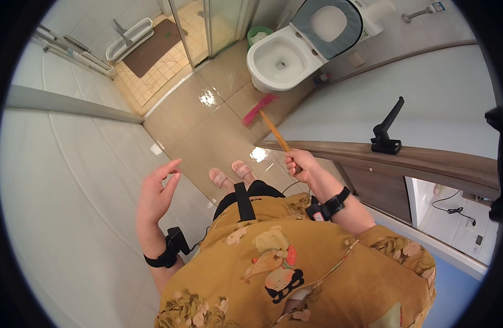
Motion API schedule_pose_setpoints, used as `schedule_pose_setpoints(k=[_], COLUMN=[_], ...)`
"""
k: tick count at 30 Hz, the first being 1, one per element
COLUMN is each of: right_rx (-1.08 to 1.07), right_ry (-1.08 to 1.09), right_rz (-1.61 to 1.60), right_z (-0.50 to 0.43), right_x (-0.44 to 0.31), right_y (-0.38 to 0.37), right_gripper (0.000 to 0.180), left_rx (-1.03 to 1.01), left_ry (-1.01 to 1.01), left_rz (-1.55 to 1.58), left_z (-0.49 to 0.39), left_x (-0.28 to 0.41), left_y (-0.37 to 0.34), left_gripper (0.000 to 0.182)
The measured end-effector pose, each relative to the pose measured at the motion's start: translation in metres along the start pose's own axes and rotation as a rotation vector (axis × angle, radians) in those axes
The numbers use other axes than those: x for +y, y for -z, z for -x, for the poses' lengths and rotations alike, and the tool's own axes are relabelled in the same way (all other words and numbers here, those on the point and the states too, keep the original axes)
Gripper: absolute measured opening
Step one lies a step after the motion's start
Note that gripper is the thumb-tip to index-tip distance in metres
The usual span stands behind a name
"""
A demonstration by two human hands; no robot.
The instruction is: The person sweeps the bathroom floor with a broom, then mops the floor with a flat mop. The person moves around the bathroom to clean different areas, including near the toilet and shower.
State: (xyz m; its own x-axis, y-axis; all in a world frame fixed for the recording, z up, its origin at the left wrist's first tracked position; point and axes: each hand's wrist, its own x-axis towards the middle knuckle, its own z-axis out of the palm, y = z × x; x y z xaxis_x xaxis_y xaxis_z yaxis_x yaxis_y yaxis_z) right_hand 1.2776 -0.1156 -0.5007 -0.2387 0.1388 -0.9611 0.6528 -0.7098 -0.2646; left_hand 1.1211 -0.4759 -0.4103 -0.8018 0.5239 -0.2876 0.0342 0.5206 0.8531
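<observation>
My right hand (301,164) is wrapped around the wooden handle (276,132) of a floor brush or broom. Its pink head (259,109) is at the tiled floor (194,127), just in front of the toilet bowl (280,61); whether the bristles press on the tiles I cannot tell. My left hand (159,188) hangs in the air near the white wall panel on the left, fingers apart and curved, holding nothing. Both forearms wear black straps with small devices. The toilet seat and its grey cover are raised.
A green bin (259,35) stands behind the toilet, beside the glass shower door (226,26). Inside the shower are a brown mat (155,48) and a white tub (130,40). A window with a black handle (386,129) juts out at right. Glare spots lie on the floor.
</observation>
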Motion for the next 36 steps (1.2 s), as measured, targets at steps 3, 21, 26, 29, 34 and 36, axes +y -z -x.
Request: schedule_pose_setpoints(k=[3,21,26,29,34,36], right_rx=[0.116,0.544,0.585,0.438,0.219,0.238], right_ry=[0.090,0.104,0.061,-0.021,0.021,0.041], right_rz=[0.029,0.490,0.714,0.727,0.512,0.352], right_z=[-0.039,-0.231,-0.258,-0.244,-0.186,-0.178], right_x=[0.008,-0.214,-0.215,-0.208,-0.165,-0.134], right_y=[-0.005,0.020,0.014,0.003,-0.029,-0.055], right_gripper=[0.009,0.017,0.017,0.016,0.012,0.008], left_rx=[-0.001,0.036,0.045,0.072,0.120,0.144], left_ry=[-0.009,0.207,0.241,0.223,0.185,0.168], left_rz=[0.010,-0.066,-0.063,-0.019,0.012,0.014], left_z=[-0.006,-0.031,-0.043,-0.045,-0.039,-0.036], left_x=[0.004,-0.030,-0.041,-0.036,-0.025,-0.021], left_y=[0.012,0.032,0.033,0.037,0.051,0.055], left_gripper=[0.028,0.029,0.029,0.028,0.028,0.028])
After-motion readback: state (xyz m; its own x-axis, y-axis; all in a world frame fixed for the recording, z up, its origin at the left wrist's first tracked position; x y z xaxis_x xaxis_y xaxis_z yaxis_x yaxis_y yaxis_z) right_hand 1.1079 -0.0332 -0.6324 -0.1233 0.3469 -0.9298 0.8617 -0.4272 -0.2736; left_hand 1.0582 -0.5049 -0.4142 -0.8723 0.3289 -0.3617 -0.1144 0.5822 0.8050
